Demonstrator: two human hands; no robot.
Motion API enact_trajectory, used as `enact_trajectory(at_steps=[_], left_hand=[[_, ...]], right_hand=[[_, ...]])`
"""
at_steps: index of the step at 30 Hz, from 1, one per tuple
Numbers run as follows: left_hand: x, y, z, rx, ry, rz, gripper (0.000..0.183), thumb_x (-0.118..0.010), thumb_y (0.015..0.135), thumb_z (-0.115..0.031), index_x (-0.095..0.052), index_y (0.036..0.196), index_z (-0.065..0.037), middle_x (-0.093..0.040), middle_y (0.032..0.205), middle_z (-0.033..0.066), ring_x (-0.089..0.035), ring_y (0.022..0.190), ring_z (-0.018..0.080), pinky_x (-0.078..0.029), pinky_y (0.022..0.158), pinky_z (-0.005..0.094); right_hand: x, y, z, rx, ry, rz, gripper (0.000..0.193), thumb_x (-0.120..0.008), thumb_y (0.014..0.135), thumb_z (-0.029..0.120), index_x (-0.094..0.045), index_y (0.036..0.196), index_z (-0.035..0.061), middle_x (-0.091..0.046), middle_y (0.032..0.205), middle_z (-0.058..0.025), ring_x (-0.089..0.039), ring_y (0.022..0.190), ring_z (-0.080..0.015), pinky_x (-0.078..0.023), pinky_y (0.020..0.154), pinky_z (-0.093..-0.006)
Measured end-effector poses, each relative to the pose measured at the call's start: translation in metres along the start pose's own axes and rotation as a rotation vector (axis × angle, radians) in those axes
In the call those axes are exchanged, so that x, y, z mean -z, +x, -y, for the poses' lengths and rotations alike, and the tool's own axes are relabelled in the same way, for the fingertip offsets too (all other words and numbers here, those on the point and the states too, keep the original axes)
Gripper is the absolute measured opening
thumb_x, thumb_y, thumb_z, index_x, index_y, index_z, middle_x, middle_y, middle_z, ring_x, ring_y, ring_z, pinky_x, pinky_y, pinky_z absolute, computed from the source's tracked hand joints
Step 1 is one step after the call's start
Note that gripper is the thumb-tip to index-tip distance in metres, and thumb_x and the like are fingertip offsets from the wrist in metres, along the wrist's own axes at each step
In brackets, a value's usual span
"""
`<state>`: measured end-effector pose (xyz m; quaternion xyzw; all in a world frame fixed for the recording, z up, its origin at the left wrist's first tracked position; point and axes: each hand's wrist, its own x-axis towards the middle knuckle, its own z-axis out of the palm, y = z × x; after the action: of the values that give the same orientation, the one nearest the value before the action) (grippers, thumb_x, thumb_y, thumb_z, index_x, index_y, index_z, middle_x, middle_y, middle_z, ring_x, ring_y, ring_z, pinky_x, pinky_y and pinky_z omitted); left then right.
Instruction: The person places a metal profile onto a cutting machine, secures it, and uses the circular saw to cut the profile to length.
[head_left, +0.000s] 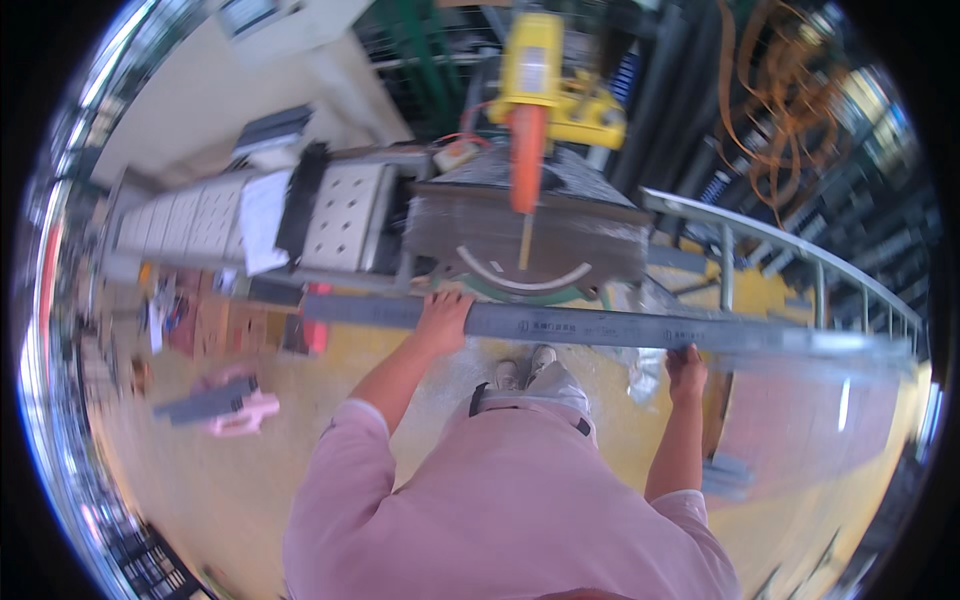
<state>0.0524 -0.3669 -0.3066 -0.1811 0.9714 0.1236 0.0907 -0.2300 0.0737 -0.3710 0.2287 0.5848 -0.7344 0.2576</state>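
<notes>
A long grey profile bar (pixel 600 328) spans the view in front of my body, its right end blurred. Its near face carries small printing. Wrapped over the bar from above, my left hand (pixel 445 318) grips it left of its middle. Farther along to the right, my right hand (pixel 686 372) holds the bar's lower edge, fingers partly hidden. Just beyond the bar stands a cutting saw with a yellow motor housing (pixel 533 62), an orange handle (pixel 527 158) and a grey table (pixel 450 225) with a curved pale scale. The bar is on the near side of that table.
A perforated support bench (pixel 345 215) with a paper sheet (pixel 264 220) extends left of the saw. To the right runs a metal rail frame (pixel 780 238). Orange strapping (pixel 770 110) hangs at the upper right over stacked dark profiles. Grey offcuts (pixel 215 400) lie on the floor at left.
</notes>
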Motion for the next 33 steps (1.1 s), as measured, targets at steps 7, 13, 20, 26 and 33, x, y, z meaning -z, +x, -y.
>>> enact_trajectory(at_steps=[7, 13, 20, 26, 33], left_hand=[[0.001, 0.051, 0.048, 0.578, -0.108, -0.467, 0.058, -0.070, 0.074, -0.019, -0.049, 0.127, -0.012, -0.049, 0.129, 0.0119, -0.044, 0.125, 0.0309, -0.032, 0.102, 0.0543], [-0.043, 0.069, 0.059, 0.810, -0.453, -0.311, 0.046, -0.068, 0.079, -0.028, -0.056, 0.119, -0.010, -0.060, 0.116, 0.0156, -0.055, 0.110, 0.0355, -0.044, 0.091, 0.0495], [-0.065, 0.102, 0.133, 0.882, -1.262, -0.303, 0.027, -0.062, 0.090, -0.028, -0.064, 0.101, -0.004, -0.069, 0.090, 0.0116, -0.066, 0.077, 0.0234, -0.052, 0.065, 0.0368], [-0.018, 0.186, 0.140, 0.971, -1.636, -0.087, 0.028, -0.057, 0.096, -0.029, -0.060, 0.089, -0.001, -0.066, 0.073, 0.0074, -0.061, 0.058, 0.0159, -0.046, 0.049, 0.0305], [-0.033, 0.171, 0.162, 1.032, -1.556, -0.163, 0.037, -0.059, 0.096, -0.034, -0.062, 0.088, 0.002, -0.066, 0.072, 0.0075, -0.059, 0.051, 0.0169, -0.046, 0.045, 0.0319]], right_hand=[[-0.092, 0.117, -0.009, -0.011, 0.049, 0.000, 0.014, -0.050, 0.099, 0.018, -0.056, 0.100, 0.0048, -0.059, 0.080, -0.0047, -0.057, 0.066, -0.0168, -0.045, 0.053, -0.0282], [-0.151, 0.152, 0.003, -0.098, -0.019, 0.026, 0.014, -0.047, 0.100, 0.016, -0.053, 0.105, 0.0038, -0.059, 0.085, -0.0093, -0.058, 0.070, -0.0178, -0.049, 0.054, -0.0275], [-0.185, 0.173, -0.003, -0.036, 0.168, -0.039, 0.019, -0.043, 0.102, 0.014, -0.052, 0.110, -0.0013, -0.057, 0.099, -0.0121, -0.059, 0.086, -0.0232, -0.058, 0.074, -0.0348], [-0.091, 0.265, -0.023, 0.337, -0.828, -0.063, 0.023, -0.043, 0.102, 0.016, -0.050, 0.117, 0.0000, -0.058, 0.107, -0.0129, -0.061, 0.091, -0.0247, -0.058, 0.080, -0.0372], [-0.174, 0.218, -0.008, -0.193, -0.123, -0.125, 0.021, -0.045, 0.101, 0.016, -0.051, 0.118, 0.0049, -0.061, 0.102, -0.0106, -0.063, 0.085, -0.0220, -0.059, 0.074, -0.0368]])
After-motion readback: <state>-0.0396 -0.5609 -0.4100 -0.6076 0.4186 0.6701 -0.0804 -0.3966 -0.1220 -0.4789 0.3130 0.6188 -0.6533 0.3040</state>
